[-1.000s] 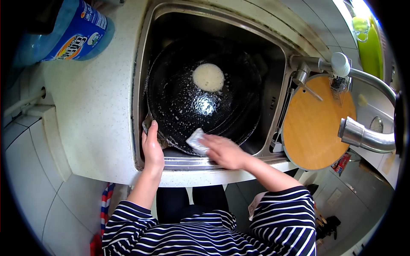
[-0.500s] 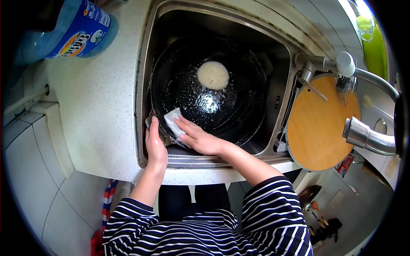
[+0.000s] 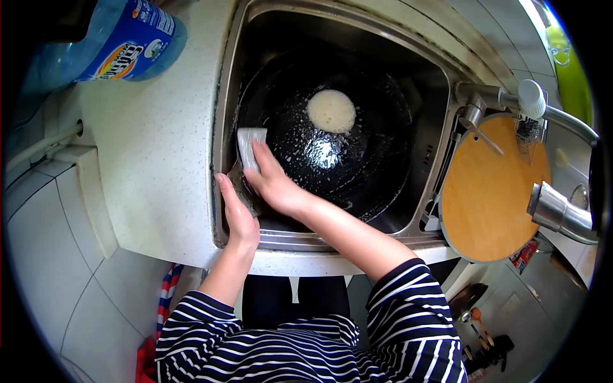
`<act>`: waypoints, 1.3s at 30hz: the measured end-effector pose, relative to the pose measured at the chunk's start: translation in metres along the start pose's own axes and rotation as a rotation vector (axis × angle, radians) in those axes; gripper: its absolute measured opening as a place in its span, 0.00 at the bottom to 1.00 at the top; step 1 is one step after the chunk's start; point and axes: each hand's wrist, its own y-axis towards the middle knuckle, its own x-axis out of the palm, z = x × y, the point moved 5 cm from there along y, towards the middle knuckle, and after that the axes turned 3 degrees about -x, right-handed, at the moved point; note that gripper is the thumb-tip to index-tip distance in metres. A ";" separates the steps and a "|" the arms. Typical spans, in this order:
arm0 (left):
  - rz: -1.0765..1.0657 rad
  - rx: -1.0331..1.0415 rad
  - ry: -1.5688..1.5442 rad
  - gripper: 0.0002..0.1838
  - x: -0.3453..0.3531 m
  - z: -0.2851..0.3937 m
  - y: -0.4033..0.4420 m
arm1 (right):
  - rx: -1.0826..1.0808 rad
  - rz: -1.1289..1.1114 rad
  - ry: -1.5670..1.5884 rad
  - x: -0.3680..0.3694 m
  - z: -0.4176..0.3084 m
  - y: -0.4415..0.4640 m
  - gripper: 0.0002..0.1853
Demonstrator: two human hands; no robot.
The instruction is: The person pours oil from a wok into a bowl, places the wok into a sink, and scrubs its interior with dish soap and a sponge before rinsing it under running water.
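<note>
Scouring pad [image 3: 251,143] lies against the left inner side of the round black pan [image 3: 364,169] in the sink [image 3: 300,241], held by the right hand [image 3: 276,185], palm down, fingers reaching far and left. The left hand [image 3: 240,214] rests at the pan's near-left edge; its hidden fingers leave its grip uncertain. The pad's long axis runs near to far, its surface silvery white.

The pan handle [image 3: 245,190] is partly hidden by the left hand [image 3: 240,220]; the blue bottle [image 3: 124,48] is cropped at the top.
</note>
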 end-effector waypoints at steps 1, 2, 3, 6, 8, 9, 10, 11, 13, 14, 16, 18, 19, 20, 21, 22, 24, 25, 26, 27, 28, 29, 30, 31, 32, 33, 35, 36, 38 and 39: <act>-0.010 -0.003 -0.002 0.42 0.001 -0.001 0.001 | 0.075 0.071 0.029 -0.002 -0.001 0.017 0.38; -0.021 -0.007 -0.004 0.42 0.001 -0.001 0.001 | 0.103 0.154 0.044 -0.004 0.004 0.034 0.39; -0.032 -0.009 -0.007 0.43 0.002 -0.001 0.001 | 0.083 0.207 0.007 -0.014 0.012 0.050 0.39; 0.094 -0.007 0.050 0.43 0.009 0.007 -0.008 | 0.066 0.177 -0.131 -0.025 0.022 0.046 0.38; -0.005 -0.012 0.012 0.43 0.007 0.004 -0.003 | -0.005 0.038 -0.075 -0.013 0.026 0.010 0.35; -0.024 -0.010 0.004 0.43 0.007 0.004 -0.004 | -0.038 -0.012 -0.070 -0.012 0.023 -0.012 0.33; -0.045 -0.007 -0.003 0.43 0.008 0.006 -0.004 | -0.074 -0.060 -0.064 -0.013 0.016 -0.034 0.31; -0.015 -0.017 0.013 0.43 0.009 0.007 -0.006 | -0.085 -0.047 -0.113 -0.015 0.010 -0.050 0.29; 0.043 -0.023 0.011 0.42 0.007 0.005 -0.005 | -0.077 0.001 -0.275 -0.016 -0.014 -0.072 0.26; 0.010 -0.050 -0.004 0.41 0.004 0.001 -0.002 | -0.043 0.089 -0.379 -0.017 -0.030 -0.075 0.23; -0.065 -0.048 -0.013 0.40 0.000 -0.005 0.003 | -0.112 0.203 -0.376 -0.018 -0.039 -0.061 0.16; -0.083 -0.017 0.008 0.39 0.001 -0.003 0.003 | -0.031 0.223 -0.184 -0.020 -0.034 -0.027 0.10; -0.045 -0.003 0.011 0.40 0.002 -0.002 0.002 | -0.131 0.288 -0.145 -0.019 -0.034 -0.010 0.08; -0.004 0.008 0.014 0.40 0.002 -0.001 0.001 | -0.167 0.340 -0.108 -0.020 -0.037 0.007 0.09; -0.047 -0.022 -0.009 0.41 0.001 -0.003 0.002 | -0.212 0.393 -0.076 -0.023 -0.039 0.022 0.08; -0.037 -0.028 0.000 0.41 -0.001 -0.006 0.003 | -0.266 0.439 -0.094 -0.029 -0.040 0.035 0.09; -0.009 -0.034 0.024 0.42 -0.002 -0.005 0.003 | -0.104 0.346 0.212 -0.031 -0.022 0.051 0.09; 0.005 -0.031 0.036 0.41 -0.001 -0.003 0.003 | -0.163 0.331 0.154 -0.032 -0.025 0.040 0.09; 0.021 -0.029 0.043 0.41 0.000 -0.002 0.001 | -0.106 0.244 0.119 -0.028 -0.023 0.025 0.09; 0.037 -0.030 0.049 0.40 0.001 0.000 -0.001 | -0.092 0.152 0.103 -0.028 -0.025 0.008 0.09; -0.041 0.004 0.041 0.39 0.006 0.004 -0.003 | -0.076 0.060 0.086 -0.027 -0.025 -0.009 0.09; -0.076 -0.043 0.009 0.42 0.005 0.002 -0.002 | -0.068 0.021 0.099 -0.028 -0.023 -0.023 0.09; -0.110 -0.088 -0.022 0.47 0.005 0.000 -0.002 | -0.061 -0.019 0.114 -0.027 -0.023 -0.031 0.08; -0.115 -0.099 -0.036 0.46 0.006 0.000 -0.002 | -0.035 -0.019 0.087 -0.027 -0.026 -0.031 0.09; -0.083 -0.074 -0.030 0.43 0.006 0.002 -0.004 | -0.030 -0.016 0.076 -0.027 -0.026 -0.026 0.10; -0.052 -0.048 -0.024 0.40 0.008 0.003 -0.005 | -0.026 -0.011 0.066 -0.028 -0.026 -0.016 0.10; 0.036 -0.015 -0.024 0.39 0.004 0.000 -0.002 | 0.060 -0.007 0.176 -0.029 -0.025 0.010 0.10; 0.040 -0.016 -0.033 0.39 0.006 0.001 -0.003 | 0.165 0.009 0.360 -0.030 -0.028 0.020 0.10; 0.046 -0.020 -0.045 0.39 0.009 0.006 -0.006 | 0.005 0.086 0.253 -0.034 -0.035 0.035 0.10; 0.034 -0.026 -0.051 0.39 0.001 -0.003 0.001 | 0.003 0.085 0.299 -0.031 -0.037 0.027 0.11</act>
